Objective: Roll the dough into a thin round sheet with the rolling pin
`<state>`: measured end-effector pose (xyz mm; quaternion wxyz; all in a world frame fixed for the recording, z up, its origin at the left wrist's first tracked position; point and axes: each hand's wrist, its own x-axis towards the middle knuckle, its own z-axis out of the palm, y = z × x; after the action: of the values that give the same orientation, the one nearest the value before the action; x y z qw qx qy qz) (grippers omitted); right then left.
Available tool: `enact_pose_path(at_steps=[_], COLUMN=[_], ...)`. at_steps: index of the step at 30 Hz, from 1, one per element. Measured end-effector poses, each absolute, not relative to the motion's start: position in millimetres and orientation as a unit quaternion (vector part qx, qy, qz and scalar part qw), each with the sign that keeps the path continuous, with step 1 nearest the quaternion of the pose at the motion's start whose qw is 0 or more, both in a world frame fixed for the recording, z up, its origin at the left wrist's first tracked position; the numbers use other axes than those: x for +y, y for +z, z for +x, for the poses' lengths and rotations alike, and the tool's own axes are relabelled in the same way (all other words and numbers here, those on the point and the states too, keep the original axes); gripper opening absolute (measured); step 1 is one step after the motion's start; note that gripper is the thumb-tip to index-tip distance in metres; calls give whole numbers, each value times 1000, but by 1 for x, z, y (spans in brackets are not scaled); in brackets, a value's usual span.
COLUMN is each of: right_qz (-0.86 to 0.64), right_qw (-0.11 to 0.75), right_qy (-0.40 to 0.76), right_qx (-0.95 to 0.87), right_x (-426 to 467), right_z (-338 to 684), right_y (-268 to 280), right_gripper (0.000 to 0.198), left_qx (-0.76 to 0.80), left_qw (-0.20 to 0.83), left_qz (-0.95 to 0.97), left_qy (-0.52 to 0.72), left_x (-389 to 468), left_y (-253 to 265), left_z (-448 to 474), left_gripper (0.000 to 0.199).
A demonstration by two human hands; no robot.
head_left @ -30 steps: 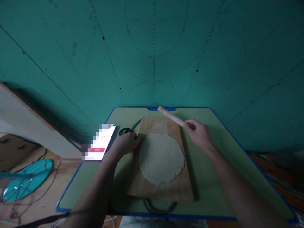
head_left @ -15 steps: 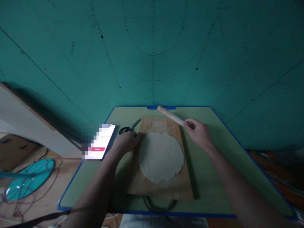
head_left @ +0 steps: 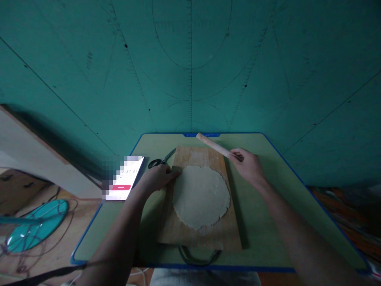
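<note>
Right hand (head_left: 249, 165) wrapped round the rolling pin (head_left: 214, 145), which slants away leftward; the dough (head_left: 201, 196) lies on the board (head_left: 202, 240), left of that hand. Left hand (head_left: 156, 177) is nearer, thumb just beside it, grip hard to tell.

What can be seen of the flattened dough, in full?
The flattened dough is a pale, thin, roughly round sheet with a ragged edge, cracked at the lower right. It lies flat on the wooden board, its surface mostly smooth with faint marks at upper right. The left hand is by its upper-left edge; contact is unclear.
</note>
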<state>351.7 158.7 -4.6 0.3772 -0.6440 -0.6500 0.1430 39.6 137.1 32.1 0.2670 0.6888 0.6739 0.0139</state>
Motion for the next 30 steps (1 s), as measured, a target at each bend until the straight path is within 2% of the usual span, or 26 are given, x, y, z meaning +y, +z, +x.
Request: enact_pose_path(at_steps=[10, 20, 25, 30], right_qz=[-648, -657, -649, -649], right_qw=[366, 356, 360, 362], right_qy=[143, 129, 137, 143], right_qx=[-653, -652, -656, -653], right_x=[161, 160, 160, 160], right_z=[352, 351, 352, 350], right_y=[-9, -8, -9, -10], right_gripper=[16, 15, 15, 13], left_qx=[662, 696, 697, 709], left_qw=[306, 257, 244, 253], left_qz=[683, 670, 674, 657], left_qy=[28, -7, -17, -40], left_x=[139, 140, 140, 144], left_y=[29, 30, 32, 32], left_z=[35, 42, 45, 48], left_gripper=[51, 52, 63, 65])
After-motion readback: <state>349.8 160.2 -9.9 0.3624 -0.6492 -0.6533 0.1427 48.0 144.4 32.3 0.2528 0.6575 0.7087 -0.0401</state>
